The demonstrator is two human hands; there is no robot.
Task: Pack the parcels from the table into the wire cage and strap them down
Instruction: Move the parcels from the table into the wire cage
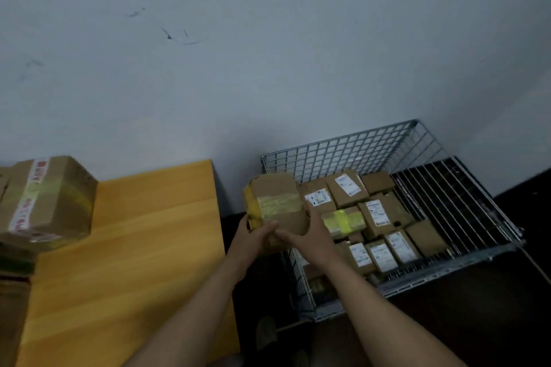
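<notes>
The wire cage (343,146) holds labelled parcels (375,214); left hand (253,238) and right hand (310,235) grip a taped parcel (277,202) above its left rim.

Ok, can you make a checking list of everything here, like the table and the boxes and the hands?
Surface: yellow table, with a big parcel at its left end.
Job's things: taped parcel held up between the table and the wire cage; labelled parcels lie in the cage, its right side bare; no strap seen.
Clutter: nothing seen.
Grippers: left hand and right hand both grip the taped parcel.
Cables: nothing seen.
Surroundings: scuffed grey wall behind, dark floor.
</notes>
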